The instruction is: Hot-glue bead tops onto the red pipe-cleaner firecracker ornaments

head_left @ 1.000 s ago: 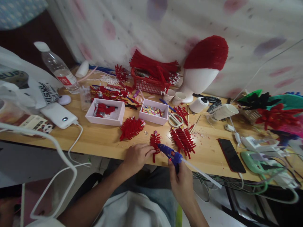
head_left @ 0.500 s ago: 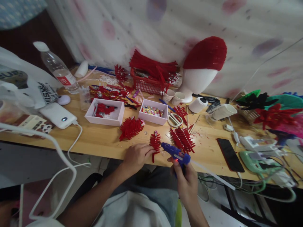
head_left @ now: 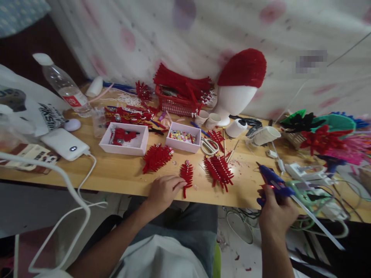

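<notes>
At the table's front edge, my left hand (head_left: 165, 195) is closed, its fingertips pinching the lower side of a red fuzzy leaf-shaped piece (head_left: 188, 173) that lies on the wood. Pearly beads run along the piece's middle. Off to the right, my right hand (head_left: 276, 214) wraps round a blue glue gun (head_left: 271, 175) whose red light glows; a long white glue stick (head_left: 317, 222) juts from its back. Between my hands lies a stack of similar beaded red pieces (head_left: 218, 170). Another red bunch (head_left: 158, 157) rests left of the held piece.
Two pale boxes hold red parts (head_left: 124, 135) and small beads (head_left: 184, 136). Scissors (head_left: 209, 146) lie behind the beaded stack. A red basket (head_left: 176, 106) and a white head form (head_left: 236, 98) stand at the back. Cables and a power strip (head_left: 304, 172) crowd the right.
My right hand has carried the glue gun away from the red piece, far to the right, over where the phone lay in view. My left hand stays at the piece. The view has shifted slightly.
</notes>
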A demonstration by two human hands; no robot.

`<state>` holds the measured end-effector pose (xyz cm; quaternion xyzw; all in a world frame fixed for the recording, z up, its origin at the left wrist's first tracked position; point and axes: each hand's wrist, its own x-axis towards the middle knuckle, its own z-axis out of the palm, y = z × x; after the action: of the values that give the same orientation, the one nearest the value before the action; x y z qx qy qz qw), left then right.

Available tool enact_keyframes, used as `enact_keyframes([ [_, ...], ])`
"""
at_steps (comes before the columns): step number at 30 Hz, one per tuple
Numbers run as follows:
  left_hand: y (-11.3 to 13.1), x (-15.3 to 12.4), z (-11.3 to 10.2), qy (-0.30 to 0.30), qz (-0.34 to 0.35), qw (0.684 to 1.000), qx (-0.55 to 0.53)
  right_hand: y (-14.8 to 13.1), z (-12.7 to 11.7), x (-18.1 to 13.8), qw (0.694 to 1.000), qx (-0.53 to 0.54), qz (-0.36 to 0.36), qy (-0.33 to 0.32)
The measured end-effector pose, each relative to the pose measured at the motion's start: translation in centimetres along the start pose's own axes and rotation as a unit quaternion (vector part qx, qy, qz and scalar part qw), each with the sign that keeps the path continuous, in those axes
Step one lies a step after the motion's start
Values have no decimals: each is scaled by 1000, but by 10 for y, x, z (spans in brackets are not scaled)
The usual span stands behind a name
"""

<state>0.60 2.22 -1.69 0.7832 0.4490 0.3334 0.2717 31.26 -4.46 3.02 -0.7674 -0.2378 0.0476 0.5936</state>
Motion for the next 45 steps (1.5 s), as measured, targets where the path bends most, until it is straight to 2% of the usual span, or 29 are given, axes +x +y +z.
enact_keyframes([
  [2, 2, 1, -3, 35, -24, 997, -59, 17, 4, 19, 997, -73, -9, -24],
  [4, 8, 2, -8, 66, -78, 986, -134, 29, 7, 33, 987, -150, -40, -35],
  [7, 21, 3, -15, 80, -172, 951, -246, 36, 11, 42, 958, -271, -75, -53],
  [9, 29, 1, -18, 78, -211, 922, -316, 36, 12, 43, 942, -319, -84, -61],
  [11, 37, -2, -17, 78, -244, 887, -384, 34, 13, 43, 933, -342, -86, -74],
  [13, 42, -6, -16, 71, -291, 838, -456, 31, 11, 42, 928, -351, -83, -91],
  [15, 46, -9, -14, 51, -336, 780, -526, 27, 6, 39, 931, -340, -78, -107],
  [17, 49, -11, -13, 40, -362, 736, -571, 22, -4, 33, 943, -305, -77, -110],
  [19, 51, -12, -12, 51, -369, 721, -585, 16, -18, 18, 956, -276, -79, -67],
  [21, 52, -14, -11, 64, -368, 722, -582, 8, -31, -5, 959, -264, -97, 40],
  [23, 53, -17, -8, 53, -366, 724, -582, -2, -38, -37, 949, -237, -153, 142],
  [24, 53, -19, -7, 39, -367, 723, -584, -8, -38, -54, 950, -207, -186, 142],
  [25, 54, -21, -5, 24, -367, 722, -587, -14, -36, -72, 957, -156, -218, 111],
  [27, 57, -25, -1, -8, -371, 716, -591, -28, -27, -105, 960, -47, -270, -52],
  [29, 61, -28, 2, -41, -379, 705, -598, -40, -12, -130, 929, -3, -295, -222],
  [31, 65, -30, 5, -66, -386, 690, -609, -50, 3, -144, 897, 4, -304, -321],
  [33, 69, -32, 6, -73, -397, 674, -619, -55, 15, -150, 881, 8, -313, -354],
  [37, 71, -33, 6, -51, -427, 657, -620, -56, 30, -147, 881, 22, -331, -337],
  [42, 66, -32, 8, -32, -437, 646, -626, -52, 38, -141, 865, 20, -327, -380],
  [45, 63, -29, 11, -25, -431, 652, -623, -51, 42, -142, 868, 7, -327, -373],
])
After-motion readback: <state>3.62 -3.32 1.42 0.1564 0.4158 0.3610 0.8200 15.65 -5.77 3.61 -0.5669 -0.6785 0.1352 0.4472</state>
